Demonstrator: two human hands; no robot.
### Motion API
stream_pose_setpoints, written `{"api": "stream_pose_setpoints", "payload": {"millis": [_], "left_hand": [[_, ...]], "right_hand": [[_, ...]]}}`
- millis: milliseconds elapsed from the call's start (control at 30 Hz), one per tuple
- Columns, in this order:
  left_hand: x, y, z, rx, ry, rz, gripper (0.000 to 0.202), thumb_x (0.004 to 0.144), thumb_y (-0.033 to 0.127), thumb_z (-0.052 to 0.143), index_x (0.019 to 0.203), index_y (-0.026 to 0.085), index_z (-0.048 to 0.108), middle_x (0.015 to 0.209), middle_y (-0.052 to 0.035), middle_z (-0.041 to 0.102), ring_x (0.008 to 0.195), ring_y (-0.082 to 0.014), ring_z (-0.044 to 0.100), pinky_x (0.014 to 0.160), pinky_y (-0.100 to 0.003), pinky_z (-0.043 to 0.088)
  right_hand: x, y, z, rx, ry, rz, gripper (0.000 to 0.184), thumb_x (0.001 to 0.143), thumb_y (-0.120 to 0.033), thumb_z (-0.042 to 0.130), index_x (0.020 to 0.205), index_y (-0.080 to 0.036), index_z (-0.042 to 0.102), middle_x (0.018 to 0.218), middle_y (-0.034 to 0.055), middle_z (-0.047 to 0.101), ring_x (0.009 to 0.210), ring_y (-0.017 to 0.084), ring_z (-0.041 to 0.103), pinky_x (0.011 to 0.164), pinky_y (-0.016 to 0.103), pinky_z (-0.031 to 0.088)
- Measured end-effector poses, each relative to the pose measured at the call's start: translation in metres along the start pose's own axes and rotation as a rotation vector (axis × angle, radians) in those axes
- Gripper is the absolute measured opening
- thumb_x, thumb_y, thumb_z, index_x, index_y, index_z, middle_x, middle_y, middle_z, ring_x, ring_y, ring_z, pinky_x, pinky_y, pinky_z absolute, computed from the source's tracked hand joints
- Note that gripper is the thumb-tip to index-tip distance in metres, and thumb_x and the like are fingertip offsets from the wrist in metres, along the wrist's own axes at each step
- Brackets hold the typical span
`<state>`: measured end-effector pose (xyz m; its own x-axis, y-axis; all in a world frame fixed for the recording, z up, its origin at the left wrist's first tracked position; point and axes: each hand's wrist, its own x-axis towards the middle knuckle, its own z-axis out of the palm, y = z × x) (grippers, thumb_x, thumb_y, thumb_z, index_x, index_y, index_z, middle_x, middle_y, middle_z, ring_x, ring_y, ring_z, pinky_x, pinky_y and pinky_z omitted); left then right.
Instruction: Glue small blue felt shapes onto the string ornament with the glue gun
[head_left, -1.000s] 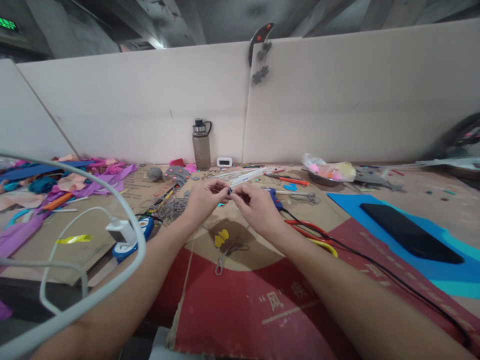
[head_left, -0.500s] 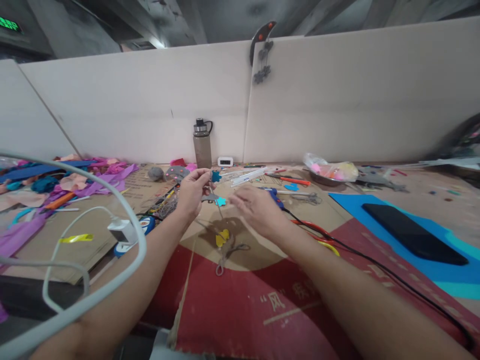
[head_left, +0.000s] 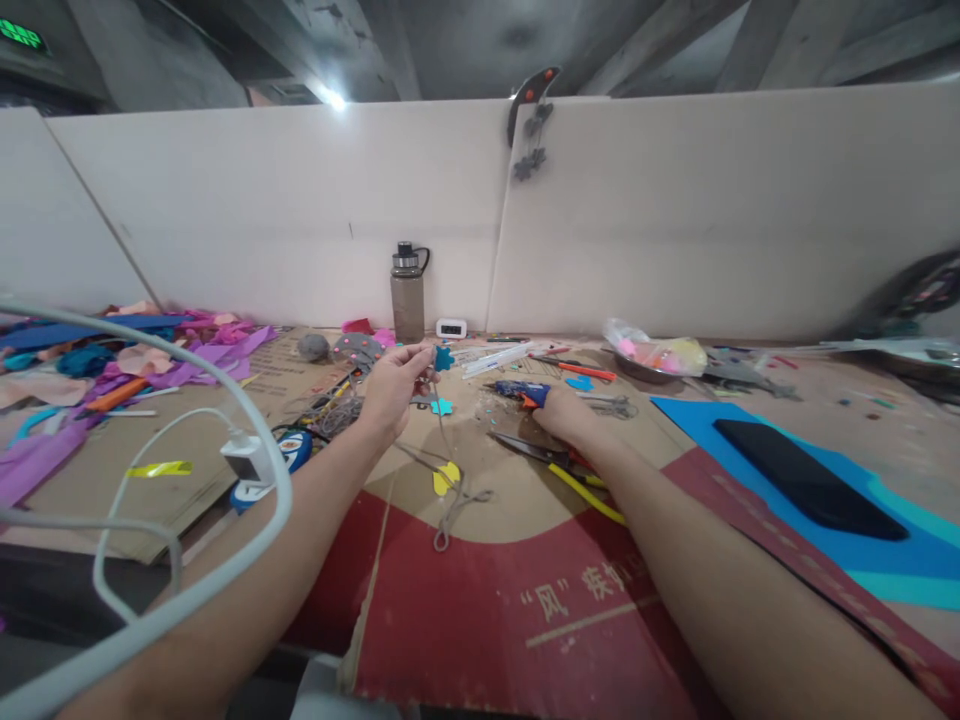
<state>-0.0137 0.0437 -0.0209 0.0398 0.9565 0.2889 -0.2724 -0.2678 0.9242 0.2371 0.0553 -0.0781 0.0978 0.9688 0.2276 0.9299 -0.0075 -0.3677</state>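
Note:
My left hand (head_left: 400,385) pinches a dark blue flower-shaped cutout (head_left: 445,358) just above the cardboard, its fingers closed. Grey cord (head_left: 442,430) hangs below that hand, down to a yellow heart-shaped cutout (head_left: 446,478) lying on the cardboard. Close under the fingers is a light blue flower cutout (head_left: 442,408). My right hand (head_left: 564,415) is closed around the handle of a blue glue gun (head_left: 519,388), whose nozzle points left. Beneath the right wrist lie scissors (head_left: 525,447) with yellow and red handles, partly hidden by the arm.
A bottle (head_left: 407,295) and a small white clock (head_left: 451,328) stand by the partition. On the right, a black phone (head_left: 810,475) rests on blue sheets. Colourful scraps (head_left: 150,360) are heaped at left. A white cable (head_left: 281,480) loops across the left foreground, near a charger (head_left: 251,460).
My right hand has moved right and down, away from the left hand, and taken hold of the glue gun. The scissors now show more. My left hand still holds the dark blue flower.

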Motion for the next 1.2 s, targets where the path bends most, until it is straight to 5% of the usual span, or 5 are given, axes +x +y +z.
{"api": "stream_pose_setpoints", "payload": {"millis": [233, 367, 567, 800, 1200], "left_hand": [[0.002, -0.004, -0.002, 0.013, 0.006, -0.023, 0.03, 0.063, 0.038, 0.075, 0.075, 0.014, 0.062, 0.059, 0.002, 0.056, 0.052, -0.0072, 0.053, 0.042, -0.017, 0.035], [0.003, -0.005, -0.004, 0.036, 0.013, -0.039, 0.031, 0.063, 0.039, 0.075, 0.074, 0.014, 0.062, 0.06, 0.0016, 0.057, 0.052, -0.007, 0.053, 0.042, -0.016, 0.035], [0.004, -0.008, -0.005, 0.037, 0.035, -0.078, 0.031, 0.06, 0.039, 0.076, 0.072, 0.014, 0.062, 0.06, 0.0016, 0.057, 0.05, -0.0073, 0.054, 0.04, -0.016, 0.035], [0.004, -0.009, -0.007, 0.028, 0.086, -0.079, 0.031, 0.059, 0.039, 0.076, 0.073, 0.014, 0.063, 0.064, 0.0006, 0.06, 0.052, -0.0078, 0.056, 0.042, -0.017, 0.036], [0.004, -0.006, -0.007, -0.006, 0.108, -0.113, 0.03, 0.059, 0.037, 0.075, 0.077, 0.015, 0.066, 0.074, -0.0036, 0.067, 0.058, -0.0094, 0.06, 0.045, -0.017, 0.039]], "right_hand": [[0.006, -0.001, -0.01, 0.256, -0.015, 0.179, 0.008, 0.066, -0.028, 0.06, 0.064, -0.021, 0.062, 0.058, 0.009, 0.059, 0.061, 0.027, 0.059, 0.054, 0.037, 0.043], [0.006, -0.009, -0.02, 0.579, 0.15, 0.221, 0.01, 0.067, -0.022, 0.054, 0.076, -0.02, 0.058, 0.067, 0.0071, 0.06, 0.062, 0.022, 0.058, 0.054, 0.034, 0.045], [-0.019, -0.048, -0.041, 1.111, 0.139, -0.005, 0.026, 0.067, -0.022, 0.059, 0.092, -0.02, 0.053, 0.092, 0.0047, 0.063, 0.068, 0.014, 0.058, 0.058, 0.029, 0.05], [-0.049, -0.078, -0.052, 0.949, 0.064, -0.296, 0.026, 0.08, -0.035, 0.054, 0.101, -0.019, 0.054, 0.082, 0.0019, 0.06, 0.058, 0.011, 0.048, 0.054, 0.025, 0.043], [-0.053, -0.08, -0.052, 0.66, 0.102, -0.395, 0.027, 0.082, -0.032, 0.052, 0.106, -0.02, 0.056, 0.087, 0.0043, 0.063, 0.075, 0.018, 0.055, 0.07, 0.032, 0.043]]}}
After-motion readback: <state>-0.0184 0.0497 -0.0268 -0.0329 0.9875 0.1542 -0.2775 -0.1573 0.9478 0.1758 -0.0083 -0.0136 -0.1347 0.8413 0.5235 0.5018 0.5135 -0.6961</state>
